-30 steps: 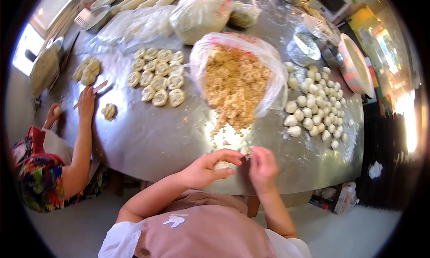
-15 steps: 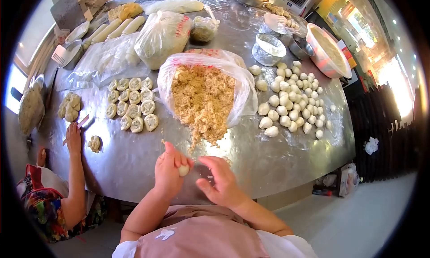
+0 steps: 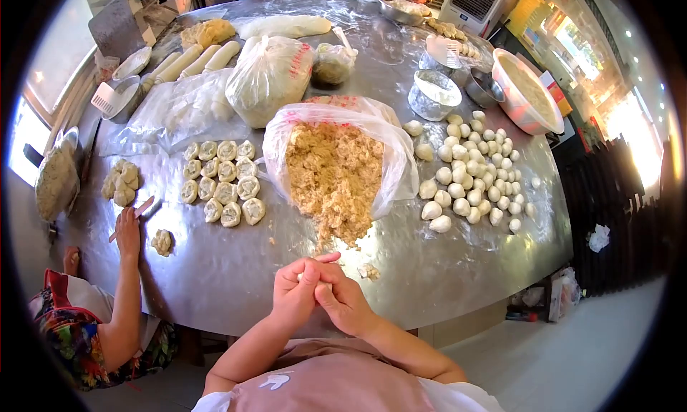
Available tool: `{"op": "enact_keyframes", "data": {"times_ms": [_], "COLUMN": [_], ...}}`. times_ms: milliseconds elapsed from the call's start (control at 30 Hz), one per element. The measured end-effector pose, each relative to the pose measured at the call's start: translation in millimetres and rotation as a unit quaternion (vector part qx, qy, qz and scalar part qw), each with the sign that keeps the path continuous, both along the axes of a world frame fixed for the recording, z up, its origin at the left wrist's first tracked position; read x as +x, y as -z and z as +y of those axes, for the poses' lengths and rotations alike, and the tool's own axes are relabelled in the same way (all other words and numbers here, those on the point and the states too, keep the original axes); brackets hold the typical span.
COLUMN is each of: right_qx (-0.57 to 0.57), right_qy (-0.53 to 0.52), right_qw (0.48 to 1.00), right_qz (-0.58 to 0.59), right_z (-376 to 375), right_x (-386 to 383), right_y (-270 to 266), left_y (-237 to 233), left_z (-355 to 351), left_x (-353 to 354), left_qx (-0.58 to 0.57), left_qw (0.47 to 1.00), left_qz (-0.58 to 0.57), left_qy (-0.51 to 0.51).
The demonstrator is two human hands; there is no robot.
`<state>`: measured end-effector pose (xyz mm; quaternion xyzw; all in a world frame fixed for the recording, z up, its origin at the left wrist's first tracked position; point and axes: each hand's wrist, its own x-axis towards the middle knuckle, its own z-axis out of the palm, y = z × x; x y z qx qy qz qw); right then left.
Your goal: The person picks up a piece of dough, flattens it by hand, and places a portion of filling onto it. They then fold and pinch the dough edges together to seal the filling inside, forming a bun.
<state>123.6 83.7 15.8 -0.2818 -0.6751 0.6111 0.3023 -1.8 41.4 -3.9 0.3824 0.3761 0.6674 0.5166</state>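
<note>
My left hand (image 3: pixel 292 296) and my right hand (image 3: pixel 340 299) are pressed together over the near edge of the steel table. Their fingers are closed around a small piece of dough (image 3: pixel 301 277), mostly hidden between them. Just beyond my fingers, crumbly tan filling (image 3: pixel 335 176) spills from an open plastic bag (image 3: pixel 396 147) onto the tabletop. A small clump of filling (image 3: pixel 368 272) lies right of my right hand. Many smooth, pale dough balls (image 3: pixel 472 172) are piled to the right.
Rows of coiled dough pieces (image 3: pixel 226 172) sit left of the filling. At far left, a co-worker's hand (image 3: pixel 127 229) rests by a flat stick (image 3: pixel 144 206) and dough lumps (image 3: pixel 122 182). A flour tub (image 3: pixel 434 96), a large pink basin (image 3: pixel 528 90) and a tied bag (image 3: pixel 268 79) stand farther back.
My right hand, open and apart before, has closed against my left hand over the dough piece. The view has shifted slightly, moving the table contents lower and to the right.
</note>
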Motion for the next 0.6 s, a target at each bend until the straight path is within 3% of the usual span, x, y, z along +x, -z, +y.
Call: {"op": "enact_keyframes", "data": {"times_ms": [33, 100, 133, 200, 233, 300, 367, 433, 600], "right_qx": [0.000, -0.106, -0.159, -0.160, -0.281, -0.335, -0.278, -0.226, -0.275], "right_qy": [0.002, 0.021, 0.029, 0.087, 0.160, 0.178, 0.134, 0.197, 0.157], "right_qw": [1.000, 0.994, 0.986, 0.983, 0.944, 0.885, 0.884, 0.917, 0.947], "right_qz": [-0.020, -0.026, -0.031, -0.020, 0.062, 0.272, 0.352, 0.264, 0.062], "right_z": [0.8, 12.5, 22.1, 57.5, 79.2, 130.5, 156.3, 153.8, 98.8], "right_x": [1.3, 7.8, 14.3, 33.3, 41.6, 65.5, 79.1, 77.7, 55.6], "right_y": [0.6, -11.7, -18.9, -9.2, -7.2, -5.8, -21.7, -27.7, 9.7], "left_y": [0.3, -3.4, -15.3, -18.5, -18.2, -10.9, -5.1, 19.9, 70.7], "left_z": [-0.7, -3.7, -2.7, -3.7, -5.9, -8.3, -8.8, -10.2, -5.7], "left_x": [0.9, 4.9, 5.5, -3.4, -9.0, -23.6, -40.2, -62.3, -120.3], "left_qx": [0.000, -0.041, -0.015, -0.054, -0.074, -0.137, -0.208, -0.202, -0.267], "left_qw": [1.000, 0.998, 0.994, 0.993, 0.988, 0.969, 0.932, 0.890, 0.690], "left_qz": [0.012, -0.001, -0.111, -0.065, -0.042, -0.029, 0.020, 0.143, 0.414], "left_qy": [-0.010, -0.039, 0.003, -0.082, -0.125, -0.205, -0.296, -0.383, -0.531]}}
